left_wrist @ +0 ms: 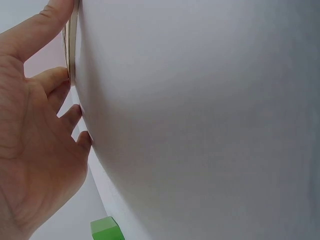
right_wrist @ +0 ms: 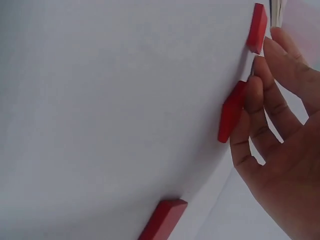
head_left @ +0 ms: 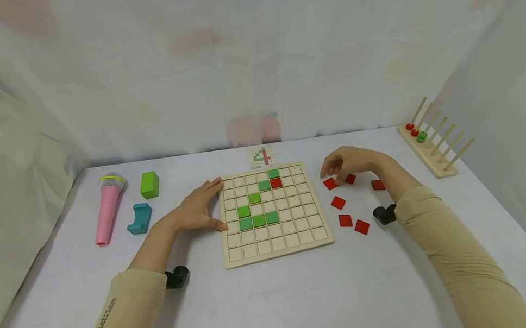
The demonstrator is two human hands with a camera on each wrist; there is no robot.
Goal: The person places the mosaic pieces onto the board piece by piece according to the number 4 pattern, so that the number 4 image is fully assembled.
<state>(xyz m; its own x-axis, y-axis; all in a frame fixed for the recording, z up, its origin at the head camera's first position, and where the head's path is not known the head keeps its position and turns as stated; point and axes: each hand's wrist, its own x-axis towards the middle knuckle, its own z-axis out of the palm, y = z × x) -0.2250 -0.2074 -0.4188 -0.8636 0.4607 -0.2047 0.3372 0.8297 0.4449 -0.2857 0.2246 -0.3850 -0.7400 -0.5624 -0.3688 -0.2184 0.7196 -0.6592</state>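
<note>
A square wooden grid board [head_left: 303, 247] lies in the middle of the table, with several green tiles [head_left: 259, 220] and one red tile [head_left: 276, 182] in its cells. My left hand [head_left: 196, 207] rests at the board's left edge, thumb and fingers spread along it; the left wrist view shows the fingertips against that edge. To the board's right, my right hand [head_left: 348, 161] is low over loose red tiles [head_left: 338, 202], its fingers loosely bent. In the right wrist view the fingertips are right at two red tiles [right_wrist: 233, 112], and no tile shows between thumb and fingers.
Behind the board lies a small pattern card [head_left: 262, 157]. On the left are a pink toy microphone [head_left: 109, 204], a green block [head_left: 149, 185] and a teal curved block [head_left: 140, 218]. At the far right stands a wooden peg rack [head_left: 431, 151] with red and green beads.
</note>
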